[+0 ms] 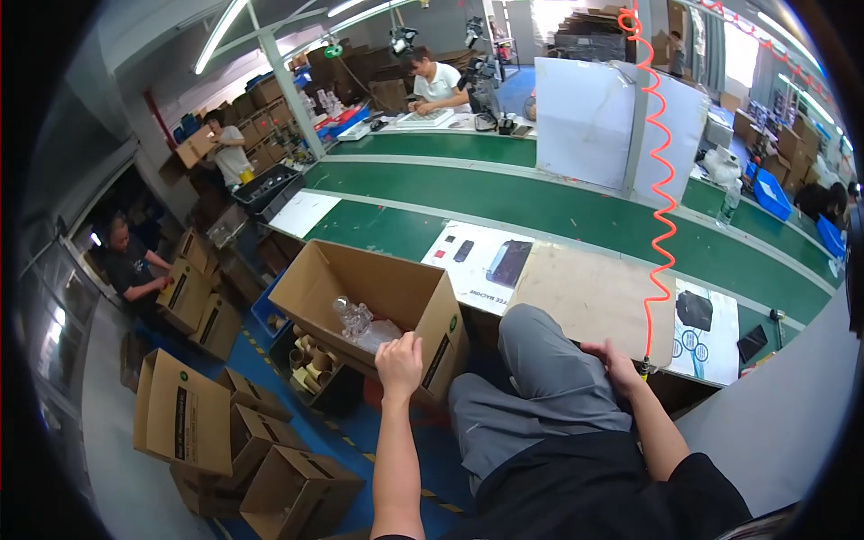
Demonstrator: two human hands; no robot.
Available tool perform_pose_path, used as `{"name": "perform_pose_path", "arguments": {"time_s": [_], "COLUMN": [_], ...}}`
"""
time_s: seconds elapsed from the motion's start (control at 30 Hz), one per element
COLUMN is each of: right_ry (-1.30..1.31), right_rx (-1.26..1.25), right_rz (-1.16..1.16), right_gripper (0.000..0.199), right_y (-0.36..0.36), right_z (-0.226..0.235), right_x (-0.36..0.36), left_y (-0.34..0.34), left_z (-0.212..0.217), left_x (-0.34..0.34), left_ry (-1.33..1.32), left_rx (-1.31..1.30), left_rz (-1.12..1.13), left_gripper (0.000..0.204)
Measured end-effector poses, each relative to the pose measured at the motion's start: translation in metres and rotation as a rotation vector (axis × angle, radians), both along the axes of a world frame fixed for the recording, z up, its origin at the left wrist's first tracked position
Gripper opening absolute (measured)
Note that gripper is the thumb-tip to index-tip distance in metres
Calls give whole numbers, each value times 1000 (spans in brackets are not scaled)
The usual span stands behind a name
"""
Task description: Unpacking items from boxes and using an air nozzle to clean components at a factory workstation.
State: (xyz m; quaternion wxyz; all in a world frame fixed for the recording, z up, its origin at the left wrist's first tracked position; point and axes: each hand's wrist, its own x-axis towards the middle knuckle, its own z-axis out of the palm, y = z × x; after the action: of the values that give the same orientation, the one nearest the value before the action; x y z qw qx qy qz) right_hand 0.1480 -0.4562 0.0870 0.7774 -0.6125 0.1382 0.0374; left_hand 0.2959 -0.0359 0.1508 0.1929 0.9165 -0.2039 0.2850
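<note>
My left hand [399, 364] is closed over the near rim of an open cardboard box [360, 266]. The box stands to the left of my legs, against the workbench. Inside it lie several clear plastic pieces [356, 321], too bunched up to make out exactly. By my raised knee, my right hand [616, 364] rests with its fingers stretched out against the grey trouser leg [549, 378]. A red coiled air hose [664, 184] hangs down beside that hand, its lower end next to my wrist.
A cardboard sheet [589, 292] covers the bench edge ahead, with printed panels beside it. Green conveyor belts [432, 187] run beyond. A black bin [310, 371] of cardboard tubes and several open boxes [292, 495] stand at left. Co-workers handle things farther back; a phone [752, 344] lies right.
</note>
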Motion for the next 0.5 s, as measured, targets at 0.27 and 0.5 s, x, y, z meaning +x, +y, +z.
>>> {"name": "perform_pose_path", "arguments": {"time_s": [0.27,0.5], "right_ry": [320,258], "right_rx": [-408,-661], "right_rz": [88,209], "right_gripper": [54,50], "right_y": [-22,-59], "right_z": [-90,-150], "right_x": [39,87], "left_y": [-1,-3], "left_z": [3,4], "left_x": [2,0], "left_ry": [42,27], "left_rx": [77,60], "left_rz": [45,68], "left_gripper": [16,15]}}
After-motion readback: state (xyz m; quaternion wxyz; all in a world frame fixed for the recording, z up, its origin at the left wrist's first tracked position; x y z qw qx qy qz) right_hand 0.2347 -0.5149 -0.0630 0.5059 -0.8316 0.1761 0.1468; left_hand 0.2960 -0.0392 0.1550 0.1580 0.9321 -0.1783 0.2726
